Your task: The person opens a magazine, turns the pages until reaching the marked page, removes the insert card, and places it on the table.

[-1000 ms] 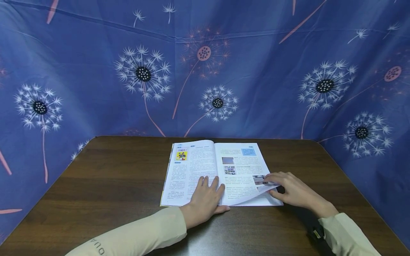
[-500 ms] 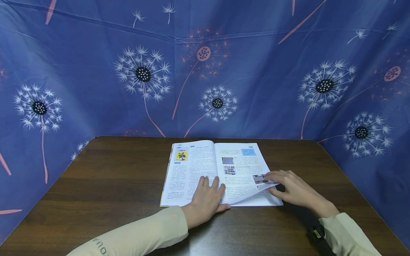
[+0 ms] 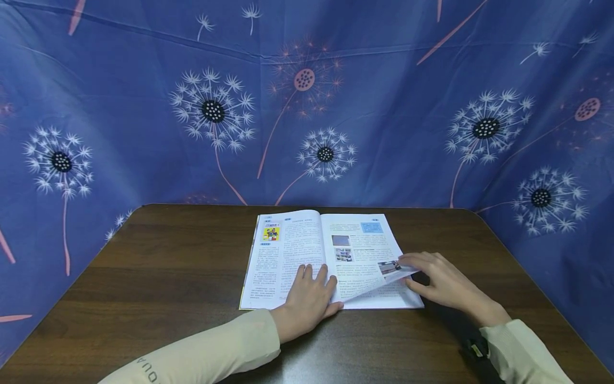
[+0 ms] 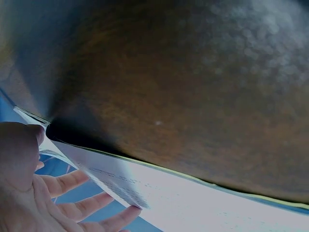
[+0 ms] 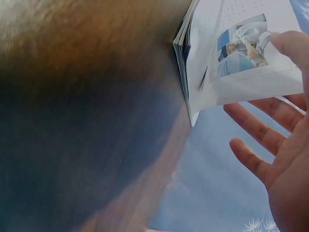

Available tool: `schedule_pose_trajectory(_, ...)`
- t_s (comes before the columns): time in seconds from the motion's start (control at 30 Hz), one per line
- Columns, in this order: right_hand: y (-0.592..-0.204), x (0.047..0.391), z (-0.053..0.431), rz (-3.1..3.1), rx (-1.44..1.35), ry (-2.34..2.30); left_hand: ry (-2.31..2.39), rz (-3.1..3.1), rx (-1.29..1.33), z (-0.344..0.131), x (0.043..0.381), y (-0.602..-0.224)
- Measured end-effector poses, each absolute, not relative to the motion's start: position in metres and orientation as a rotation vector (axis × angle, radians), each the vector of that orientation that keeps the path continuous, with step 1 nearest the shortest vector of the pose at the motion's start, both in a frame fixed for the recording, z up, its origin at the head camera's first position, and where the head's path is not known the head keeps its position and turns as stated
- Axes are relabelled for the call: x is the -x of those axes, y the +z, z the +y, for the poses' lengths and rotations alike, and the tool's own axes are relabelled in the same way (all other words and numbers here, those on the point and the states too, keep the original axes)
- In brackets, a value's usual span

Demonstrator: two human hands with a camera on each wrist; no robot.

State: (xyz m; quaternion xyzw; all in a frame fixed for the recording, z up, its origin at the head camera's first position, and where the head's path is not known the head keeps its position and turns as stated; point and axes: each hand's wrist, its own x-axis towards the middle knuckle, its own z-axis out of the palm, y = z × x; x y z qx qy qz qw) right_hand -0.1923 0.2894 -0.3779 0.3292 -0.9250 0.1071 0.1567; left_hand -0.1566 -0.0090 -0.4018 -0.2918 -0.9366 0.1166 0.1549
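An open magazine (image 3: pixel 302 240) lies on the brown table, printed text and small pictures on both pages. My left hand (image 3: pixel 307 301) rests on it beside the spine, fingers spread over the lower part of the left page and thumb across the bottom edge. In the left wrist view those fingers (image 4: pixel 79 208) lie straight along the paper. At the lower right corner, my right hand (image 3: pixel 443 285) pinches the lifted page (image 3: pixel 395 271) between thumb and fingers. The right wrist view shows the raised page's underside with a photo (image 5: pixel 244 46), the thumb against it and other fingers behind.
The dark wooden table (image 3: pixel 168 256) extends around the magazine on all sides. Behind it hangs a blue cloth (image 3: pixel 384 106) printed with dandelions. A small dark device (image 3: pixel 477 346) sits at the right wrist by the cuff.
The lower right corner of the page has come up and curled a little further, with my right hand rising slightly. My left hand stays almost still on the magazine.
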Motion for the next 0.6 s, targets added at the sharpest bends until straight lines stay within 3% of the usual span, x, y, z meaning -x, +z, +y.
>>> schedule_pose_trajectory(0.6, -0.3766, 0.1951, 0.2914, -2.544, -0.826, 0.345, 0.248, -2.681, 0.847, -0.0121, 0.1546, -0.403)
